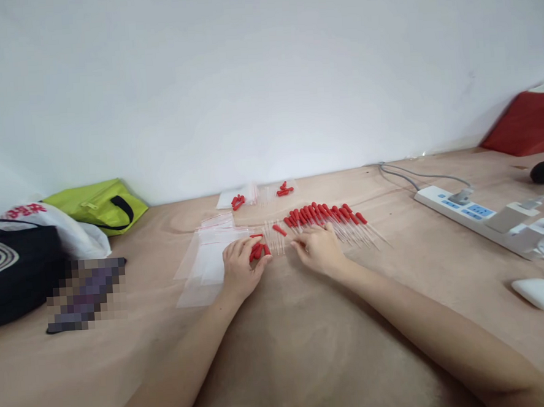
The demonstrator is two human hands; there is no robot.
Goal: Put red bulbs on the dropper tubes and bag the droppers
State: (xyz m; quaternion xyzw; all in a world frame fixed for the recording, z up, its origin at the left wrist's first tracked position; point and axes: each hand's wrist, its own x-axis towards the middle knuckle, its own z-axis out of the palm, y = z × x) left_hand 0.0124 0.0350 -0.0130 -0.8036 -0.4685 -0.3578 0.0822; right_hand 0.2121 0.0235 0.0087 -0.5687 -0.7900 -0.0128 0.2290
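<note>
My left hand (243,266) rests at the edge of the plastic bags, its thumb and fingers apart around a small cluster of red rubber bulbs (258,251). My right hand (318,247) is closed, fingertips curled together low over the table; whatever they pinch is hidden. Between the hands lie several thin clear tubes (274,237), with one loose red bulb (280,230) across them. Just beyond my right hand, a row of droppers (328,215) lies side by side, red bulbs at the far end, clear stems pointing toward me.
Clear zip bags (202,272) lie under and left of my left hand. More red bulbs (238,201) lie near the wall. A power strip (475,215) with plugs and cables stands right. A black bag (18,274) and a green bag (97,205) are left, a red bag (525,123) far right.
</note>
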